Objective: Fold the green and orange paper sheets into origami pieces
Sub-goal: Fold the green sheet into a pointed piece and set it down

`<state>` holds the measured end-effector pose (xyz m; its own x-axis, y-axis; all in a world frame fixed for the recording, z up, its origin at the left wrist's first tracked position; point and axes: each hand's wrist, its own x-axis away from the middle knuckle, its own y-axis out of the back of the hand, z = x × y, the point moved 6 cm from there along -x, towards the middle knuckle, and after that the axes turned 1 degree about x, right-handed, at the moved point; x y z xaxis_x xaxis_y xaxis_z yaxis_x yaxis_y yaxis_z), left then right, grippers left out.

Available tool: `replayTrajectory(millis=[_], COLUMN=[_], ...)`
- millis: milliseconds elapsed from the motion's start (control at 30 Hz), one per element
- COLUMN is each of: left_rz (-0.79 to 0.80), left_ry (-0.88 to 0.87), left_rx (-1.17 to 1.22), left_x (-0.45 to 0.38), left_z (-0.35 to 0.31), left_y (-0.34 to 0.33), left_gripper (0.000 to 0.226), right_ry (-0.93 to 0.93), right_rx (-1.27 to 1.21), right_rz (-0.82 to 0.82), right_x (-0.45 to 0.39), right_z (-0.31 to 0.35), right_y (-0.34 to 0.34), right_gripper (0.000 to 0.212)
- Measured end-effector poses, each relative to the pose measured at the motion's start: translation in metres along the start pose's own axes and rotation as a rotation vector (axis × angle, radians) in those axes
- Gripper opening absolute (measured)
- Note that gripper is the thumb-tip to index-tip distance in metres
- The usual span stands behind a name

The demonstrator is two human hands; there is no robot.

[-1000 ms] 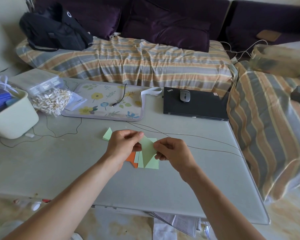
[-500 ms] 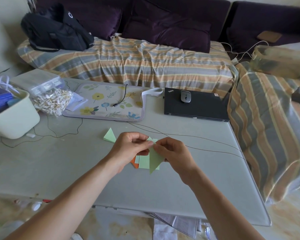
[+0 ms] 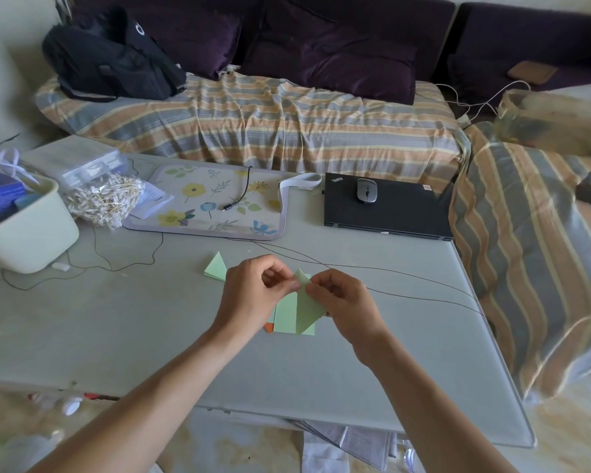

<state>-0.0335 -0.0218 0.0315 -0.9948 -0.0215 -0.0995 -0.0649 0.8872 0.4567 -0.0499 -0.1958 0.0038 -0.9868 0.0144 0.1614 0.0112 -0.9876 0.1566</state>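
Note:
Both hands hold one folded green paper piece (image 3: 307, 308) just above the grey table (image 3: 123, 322). My left hand (image 3: 253, 295) pinches its top left edge between thumb and fingers. My right hand (image 3: 343, 302) pinches its upper right side. Under the hands lie flat green sheets (image 3: 285, 317), and an orange sheet (image 3: 269, 327) peeks out at their lower left. A folded green triangle (image 3: 216, 267) lies on the table to the left of my left hand.
A thin black wire (image 3: 406, 291) crosses the table behind my hands. Farther back sit a floral mat (image 3: 198, 203), a closed black laptop (image 3: 396, 213) with a mouse (image 3: 366, 190), and a bag of cotton swabs (image 3: 103, 199). A cream bin (image 3: 28, 230) stands at the left.
The held green piece has turned from a long point hanging down to a shorter, more upright shape. Both hands have drawn closer together at its top.

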Motion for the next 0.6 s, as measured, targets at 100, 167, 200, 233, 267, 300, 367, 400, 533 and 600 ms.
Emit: replayTrajectory(millis=[100,167,200,233,267,300,367,400,533,600], left_rz=[0.089,0.13,0.141,0.148,0.15,0.153,0.154,0.155,0.169,0.166], left_ry=[0.175,0.235,0.244,0.248,0.256,0.265,0.272,0.272,0.303,0.309], left_rx=[0.217,0.31,0.325,0.341,0.358,0.375,0.381,0.375,0.353,0.338], left_x=[0.003,0.0041,0.0039,0.0043,0.0049,0.0056,0.0065,0.0069,0.0089,0.0095], left_z=[0.0096,0.0127,0.0125,0.0111,0.0096,0.0085,0.0068,0.0063,0.0064,0.0052], left_y=[-0.0076,-0.0103,-0.0107,-0.0109,-0.0109,-0.0111,-0.011,-0.0109,-0.0101,-0.0095], left_gripper=[0.013,0.01,0.008,0.007,0.008,0.01,0.012,0.011,0.005,0.005], right_ry=[-0.013,-0.028,-0.036,-0.041,-0.043,-0.045,-0.047,-0.049,-0.051,-0.052], right_rx=[-0.046,-0.097,-0.12,-0.136,-0.143,-0.144,-0.14,-0.136,-0.108,-0.093], right_rz=[0.02,0.037,0.048,0.056,0.06,0.062,0.057,0.053,0.048,0.044], right_x=[0.0003,0.0011,0.0017,0.0022,0.0025,0.0027,0.0029,0.003,0.0033,0.0035], right_z=[0.0,0.0005,0.001,0.0012,0.0013,0.0013,0.0011,0.001,0.0005,-0.0001], right_y=[-0.0018,-0.0025,-0.0029,-0.003,-0.0031,-0.0033,-0.0035,-0.0033,-0.0031,-0.0027], right_gripper=[0.009,0.008,0.008,0.008,0.008,0.009,0.01,0.01,0.012,0.014])
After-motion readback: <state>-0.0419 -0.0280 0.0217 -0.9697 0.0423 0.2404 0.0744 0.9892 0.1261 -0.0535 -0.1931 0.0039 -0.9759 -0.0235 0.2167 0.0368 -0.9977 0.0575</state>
